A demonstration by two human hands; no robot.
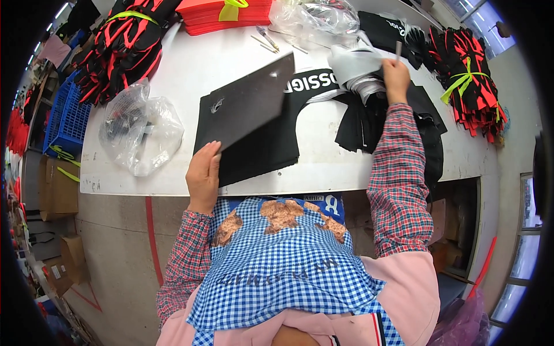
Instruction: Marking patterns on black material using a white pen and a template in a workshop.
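Observation:
My left hand is closed on the lower corner of a thin dark rectangular board, which tilts up from the table. Under it lies a stack of cut black fabric pieces, with white lettering showing on the part to the right. My right hand is closed round a slim pale stick, perhaps a pen, that points up from the fist. Beside that hand are pale translucent sheets, bunched over more black fabric pieces. Whether the right fingers also grip those sheets cannot be made out.
A clear plastic bag lies left on the white table. Tied red-and-black bundles stand at both sides. A red stack, pens and another clear bag sit at the back. A blue crate stands beyond the left edge.

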